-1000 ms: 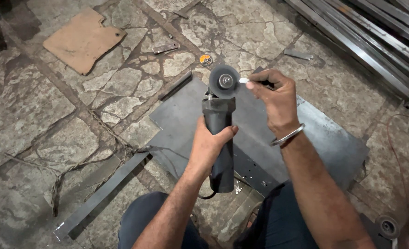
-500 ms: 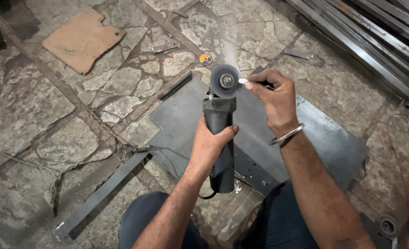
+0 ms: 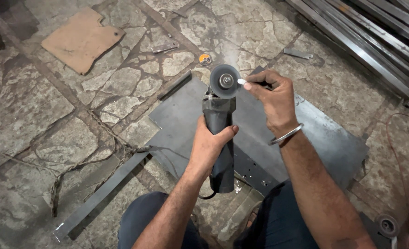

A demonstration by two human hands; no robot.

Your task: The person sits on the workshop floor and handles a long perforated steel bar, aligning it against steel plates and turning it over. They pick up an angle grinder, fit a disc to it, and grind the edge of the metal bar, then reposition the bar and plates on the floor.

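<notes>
Over the steel plate [image 3: 324, 138], your left hand [image 3: 209, 145] clenches the angle grinder [image 3: 220, 133] body; your right hand [image 3: 273, 99] pinches a small white piece [image 3: 242, 81] against its disc [image 3: 225, 81].

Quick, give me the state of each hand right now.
Left hand: closed around the body of the angle grinder.
Right hand: closed, pinching a small white piece against the grinder's disc.

**Change over the last 1 s: small piece at the disc**

The white-tipped piece [image 3: 242, 82] pinched in the right hand [image 3: 273, 99] now shows its tip glowing brighter against the grinder disc [image 3: 224, 80]; pale haze above the hand has thickened slightly.
</notes>
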